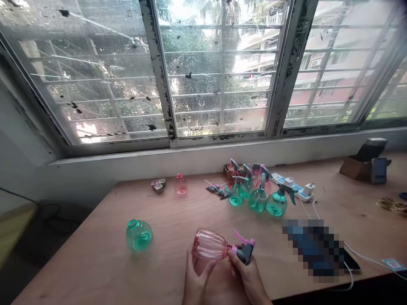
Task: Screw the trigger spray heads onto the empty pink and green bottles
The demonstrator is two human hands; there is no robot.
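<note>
A clear pink spray bottle (211,245) lies on its side between my hands, above the front part of the table. My left hand (197,273) is wrapped around the bottle's body near its base. At the neck, the fingers of my right hand (246,269) grip below the grey and pink spray head (245,250), which sits at the bottle's mouth. To the left, a green bottle (139,235) without a spray head is tilted on the table. Farther back stands a small pink bottle (181,185), also without a head.
Several green and pink spray bottles (258,200) with heads stand at the back, beside loose spray heads (218,189). Right of them lie a white power strip (294,187), a blurred-out device (314,248) and cables. Small boxes (158,185) sit back left; a cardboard box (354,168) stands far right.
</note>
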